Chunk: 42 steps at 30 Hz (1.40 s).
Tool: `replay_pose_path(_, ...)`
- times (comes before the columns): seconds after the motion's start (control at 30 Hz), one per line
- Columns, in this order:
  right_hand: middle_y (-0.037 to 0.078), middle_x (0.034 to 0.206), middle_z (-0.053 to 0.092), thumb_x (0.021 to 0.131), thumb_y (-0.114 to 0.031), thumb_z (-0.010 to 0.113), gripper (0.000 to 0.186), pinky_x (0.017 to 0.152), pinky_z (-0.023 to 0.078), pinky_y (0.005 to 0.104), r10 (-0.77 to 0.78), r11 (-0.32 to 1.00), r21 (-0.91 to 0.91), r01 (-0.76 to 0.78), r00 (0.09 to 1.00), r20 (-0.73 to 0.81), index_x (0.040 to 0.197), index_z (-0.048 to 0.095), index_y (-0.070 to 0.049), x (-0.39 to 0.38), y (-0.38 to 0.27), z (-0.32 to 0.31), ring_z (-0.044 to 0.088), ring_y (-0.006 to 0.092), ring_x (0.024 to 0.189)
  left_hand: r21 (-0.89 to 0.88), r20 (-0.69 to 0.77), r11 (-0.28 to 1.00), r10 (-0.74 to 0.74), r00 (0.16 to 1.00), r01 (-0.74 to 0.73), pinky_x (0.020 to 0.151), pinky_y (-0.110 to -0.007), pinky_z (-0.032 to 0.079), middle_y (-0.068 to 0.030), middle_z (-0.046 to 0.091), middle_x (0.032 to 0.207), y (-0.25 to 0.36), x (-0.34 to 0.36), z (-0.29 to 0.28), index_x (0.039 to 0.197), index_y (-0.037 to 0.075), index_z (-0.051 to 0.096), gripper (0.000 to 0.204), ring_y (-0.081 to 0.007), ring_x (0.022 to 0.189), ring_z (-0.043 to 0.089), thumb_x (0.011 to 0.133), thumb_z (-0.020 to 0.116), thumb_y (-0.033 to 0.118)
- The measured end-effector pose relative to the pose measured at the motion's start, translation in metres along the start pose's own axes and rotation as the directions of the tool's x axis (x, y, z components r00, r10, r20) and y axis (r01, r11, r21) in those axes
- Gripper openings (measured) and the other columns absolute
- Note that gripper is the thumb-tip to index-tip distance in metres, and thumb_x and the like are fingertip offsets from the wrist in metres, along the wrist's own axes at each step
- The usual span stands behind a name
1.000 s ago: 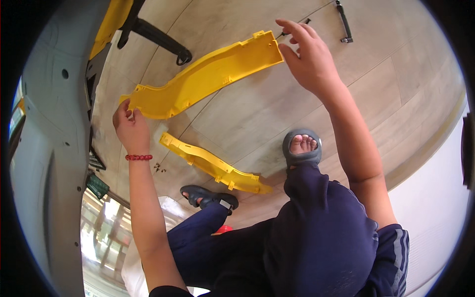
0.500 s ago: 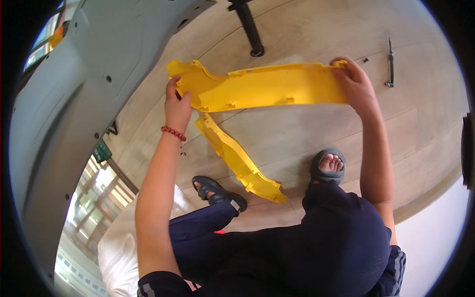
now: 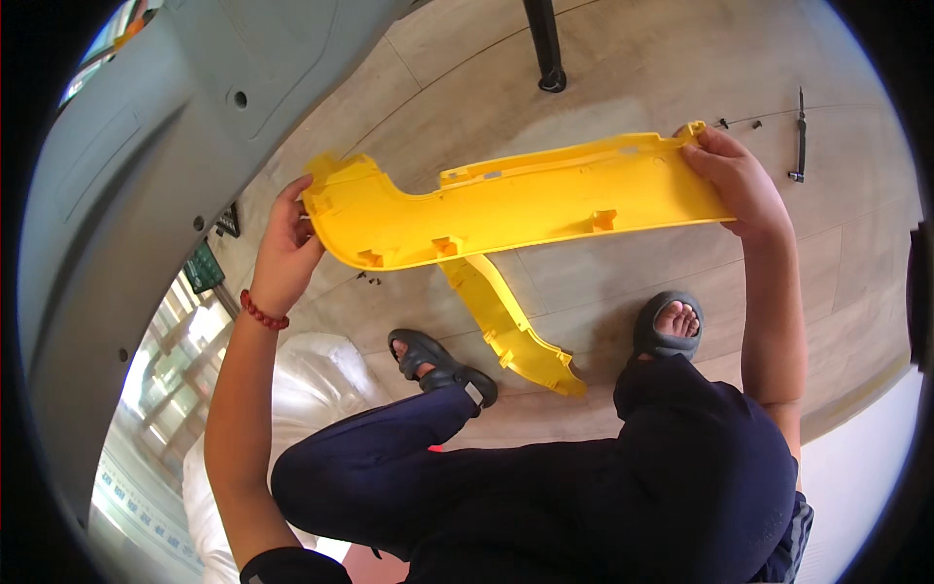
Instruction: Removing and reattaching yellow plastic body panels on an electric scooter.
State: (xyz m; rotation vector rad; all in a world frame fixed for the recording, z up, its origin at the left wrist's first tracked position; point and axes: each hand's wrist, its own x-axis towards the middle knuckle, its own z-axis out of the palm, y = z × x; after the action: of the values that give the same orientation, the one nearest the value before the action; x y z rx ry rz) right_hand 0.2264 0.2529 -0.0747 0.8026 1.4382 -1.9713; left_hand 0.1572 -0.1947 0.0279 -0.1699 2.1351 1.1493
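Observation:
Both hands hold a long yellow plastic panel (image 3: 525, 200) above the floor. Its inner side shows, with small clips along the lower edge and a curved notch at the upper left. My left hand (image 3: 289, 243) grips the left end; some of its fingers are hidden behind the plastic. At the right end, my right hand (image 3: 736, 180) has its thumb on the inner face and fingers over the upper corner. Under the held panel, a second, narrower yellow panel (image 3: 511, 336) lies on the floor between my feet, its far end partly covered.
A large grey shell (image 3: 165, 165) rises along the left. A black leg (image 3: 545, 44) stands at the back. A slim dark tool (image 3: 800, 136) lies at the far right, near small dark screws (image 3: 757, 125). A white bag (image 3: 316, 380) and a green crate (image 3: 202, 269) are at the left.
The held panel has come nearer and looks larger, its left end now lower than its right. My left hand has moved left and down with it; my right hand has shifted slightly right.

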Motion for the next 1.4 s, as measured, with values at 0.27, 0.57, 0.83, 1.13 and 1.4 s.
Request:
replay_pose_path(0.27,0.009,0.095,0.06,0.092,-0.021,0.049,0.036,0.052,0.049,0.0173,-0.051,0.998,0.042,0.042,0.964,0.262,0.121,0.05,-0.001,0.02,-0.033,0.002,0.061,0.0079,0.076,0.455,-0.166,0.882,0.224,0.96,-0.127,0.081,-0.024,0.046,-0.006,0.055,0.106,-0.016,0.007,-0.013,0.12,0.003,0.046,0.041,-0.0133,0.095,0.057,0.081,0.058,-0.003)
replay_pose_path(0.57,0.021,0.125,0.044,0.095,-0.029,0.045,0.05,0.094,0.044,0.0423,-0.419,0.848,0.501,0.17,0.794,0.441,0.131,0.033,0.003,0.028,-0.084,0.033,0.051,0.0317,0.11,0.189,-0.189,0.981,0.066,0.98,-0.029,0.075,-0.024,0.046,-0.0032,0.057,0.1,-0.024,0.024,-0.037,0.119,0.003,0.048,0.039,-0.0112,0.085,0.055,0.081,0.051,-0.002)
replay_pose_path(0.83,0.009,0.125,0.045,0.093,-0.036,0.047,0.049,0.094,0.041,0.0405,-0.507,0.85,0.367,0.378,0.776,0.375,0.132,0.034,-0.009,0.013,-0.087,0.054,0.048,0.0226,0.112,-0.006,-0.216,0.997,-0.076,0.973,0.076,0.077,-0.027,0.047,-0.0035,0.058,0.096,-0.022,0.033,-0.065,0.112,0.002,0.053,0.027,-0.0109,0.081,0.056,0.089,0.057,0.017)
replay_pose_path(1.13,0.013,0.101,0.057,0.086,-0.035,0.061,0.068,0.08,0.049,0.0256,-0.625,0.773,0.125,0.622,0.781,-0.014,0.13,0.031,0.006,0.034,-0.076,0.078,0.059,0.0165,0.088,-0.042,-0.205,0.995,-0.094,0.974,0.087,0.079,-0.029,0.047,-0.0032,0.054,0.097,-0.016,0.04,-0.059,0.11,0.006,0.052,0.02,-0.0125,0.082,0.054,0.09,0.052,0.01)
replay_pose_path(1.4,0.014,0.092,0.059,0.082,-0.04,0.064,0.065,0.075,0.048,0.0266,-0.572,0.82,0.017,0.573,0.819,-0.042,0.119,0.041,0.009,0.039,-0.083,0.083,0.06,0.0177,0.083,-0.054,-0.23,0.997,-0.074,0.97,0.063,0.07,-0.028,0.048,-0.003,0.055,0.088,-0.01,0.026,-0.047,0.102,0.003,0.054,0.014,-0.0118,0.073,0.055,0.089,0.053,0.01)
